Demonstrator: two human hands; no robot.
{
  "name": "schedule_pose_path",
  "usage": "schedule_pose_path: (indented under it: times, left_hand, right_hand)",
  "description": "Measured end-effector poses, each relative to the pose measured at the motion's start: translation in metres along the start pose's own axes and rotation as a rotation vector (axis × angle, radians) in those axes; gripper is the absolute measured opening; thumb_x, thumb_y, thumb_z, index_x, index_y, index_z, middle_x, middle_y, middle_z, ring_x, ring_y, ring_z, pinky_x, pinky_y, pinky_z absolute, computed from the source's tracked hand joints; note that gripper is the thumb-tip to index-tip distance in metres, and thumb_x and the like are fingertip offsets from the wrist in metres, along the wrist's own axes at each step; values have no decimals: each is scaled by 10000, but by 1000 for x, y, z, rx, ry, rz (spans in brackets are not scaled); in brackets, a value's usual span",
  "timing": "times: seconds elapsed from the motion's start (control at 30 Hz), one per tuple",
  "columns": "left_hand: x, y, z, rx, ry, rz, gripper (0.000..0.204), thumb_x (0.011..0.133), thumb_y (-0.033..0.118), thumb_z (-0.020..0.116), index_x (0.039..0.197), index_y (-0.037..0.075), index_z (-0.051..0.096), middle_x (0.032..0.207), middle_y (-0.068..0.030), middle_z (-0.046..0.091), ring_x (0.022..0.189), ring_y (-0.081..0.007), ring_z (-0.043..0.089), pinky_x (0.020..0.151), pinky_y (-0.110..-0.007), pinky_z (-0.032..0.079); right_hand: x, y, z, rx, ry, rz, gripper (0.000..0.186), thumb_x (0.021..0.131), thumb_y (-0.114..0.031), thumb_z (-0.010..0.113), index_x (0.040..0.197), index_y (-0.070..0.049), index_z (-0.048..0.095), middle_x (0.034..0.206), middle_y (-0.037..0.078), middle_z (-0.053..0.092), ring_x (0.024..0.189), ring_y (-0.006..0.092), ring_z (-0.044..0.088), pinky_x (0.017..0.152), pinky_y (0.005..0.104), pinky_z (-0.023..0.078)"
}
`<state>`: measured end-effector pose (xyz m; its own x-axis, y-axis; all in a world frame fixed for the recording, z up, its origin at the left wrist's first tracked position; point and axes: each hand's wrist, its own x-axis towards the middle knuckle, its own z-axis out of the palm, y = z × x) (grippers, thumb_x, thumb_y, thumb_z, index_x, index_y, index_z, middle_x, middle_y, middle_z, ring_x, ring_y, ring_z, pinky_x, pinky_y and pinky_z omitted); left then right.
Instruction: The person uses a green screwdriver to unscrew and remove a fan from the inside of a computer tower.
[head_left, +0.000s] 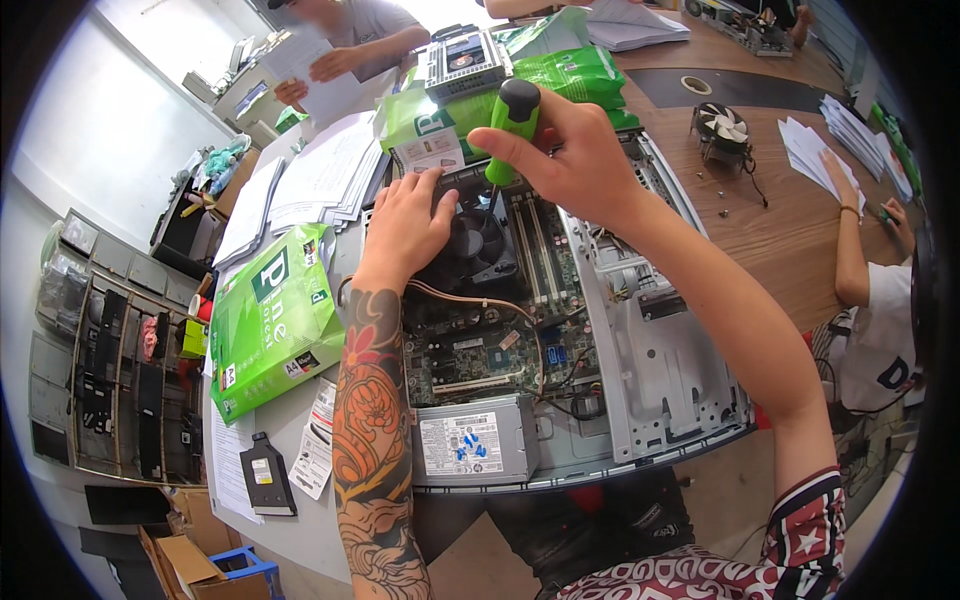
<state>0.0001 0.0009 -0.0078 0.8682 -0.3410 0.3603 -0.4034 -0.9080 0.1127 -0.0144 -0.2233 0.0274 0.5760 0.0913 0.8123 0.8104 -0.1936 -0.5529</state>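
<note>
Beside our open, perhaps bracing left hand point(408, 222), our right point(565, 150) grips a green-and-black screwdriver point(508, 125) tip-down by a round black fan point(474, 240).

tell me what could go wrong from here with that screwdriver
The screwdriver, held in the right hand and pointing down at the black fan, might slip and scratch the motherboard. The left hand is close to the fan, so a slip could also jab it. The thin cables crossing the board could get snagged.
</note>
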Motion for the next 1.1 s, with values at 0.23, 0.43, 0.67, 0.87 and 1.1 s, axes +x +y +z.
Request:
schedule_pose_path:
  times: [0.23, 0.43, 0.67, 0.87, 1.1]
  left_hand:
    - [0, 2, -2, -3, -29, -27, 489, 953, 357, 499, 1313, 28, 538, 1250, -174, 585, 1190, -329, 525, 1046, -412, 354]
    - [0, 0, 2, 1, 14, 10, 446, 959, 331, 521, 1297, 41, 535, 1187, -188, 597, 1157, -369, 532, 1016, -436, 385]
    - [-1, 0, -2, -14, 16, 8, 449, 958, 332, 523, 1292, 32, 537, 1193, -191, 598, 1160, -369, 533, 1023, -430, 383]
    - [0, 1, 1, -6, 1, -4, 473, 953, 348, 508, 1297, 25, 545, 1224, -172, 594, 1164, -336, 535, 1034, -416, 365]
    - [0, 1, -1, -5, -3, -7, 468, 954, 345, 508, 1289, 21, 550, 1222, -173, 597, 1167, -332, 535, 1033, -417, 364]
  right_hand:
    - [0, -4, -2, -18, -25, 5, 394, 845, -399, 750, 837, -21, 638, 530, 41, 544, 448, 119, 491, 453, 270, 373]
    - [0, -3, -3, -127, -74, -86, 387, 851, -391, 746, 856, -16, 653, 567, 57, 581, 491, 107, 531, 470, 269, 397]
    - [10, -2, -3, 230, 151, 191, 422, 850, -435, 737, 863, -16, 689, 638, 39, 637, 567, 67, 561, 510, 243, 419]
    - [4, 9, -2, 58, 87, 110, 389, 846, -417, 747, 825, -37, 666, 546, 2, 539, 488, 72, 448, 460, 259, 340]
    - [1, -1, -2, -10, -8, 35, 390, 845, -400, 750, 828, -24, 646, 517, 19, 525, 457, 96, 451, 454, 268, 354]
